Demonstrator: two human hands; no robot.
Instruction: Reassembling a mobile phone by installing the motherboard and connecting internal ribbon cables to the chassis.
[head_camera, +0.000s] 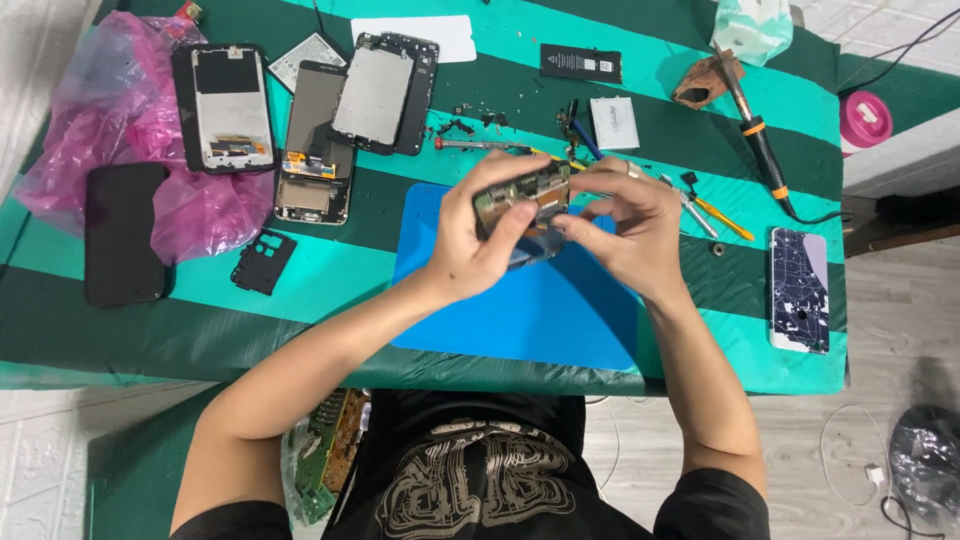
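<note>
An opened phone body with its circuit board exposed is held up over a blue work mat. My left hand grips it from the left side. My right hand holds its right end, with fingertips pinching at the lower right corner. A ring sits on one right finger.
Taken-apart phones and screens lie at the back left, some on a pink plastic bag. A black phone lies at the left, a cracked phone at the right. A soldering iron, screwdrivers, tweezers and a battery lie behind the mat.
</note>
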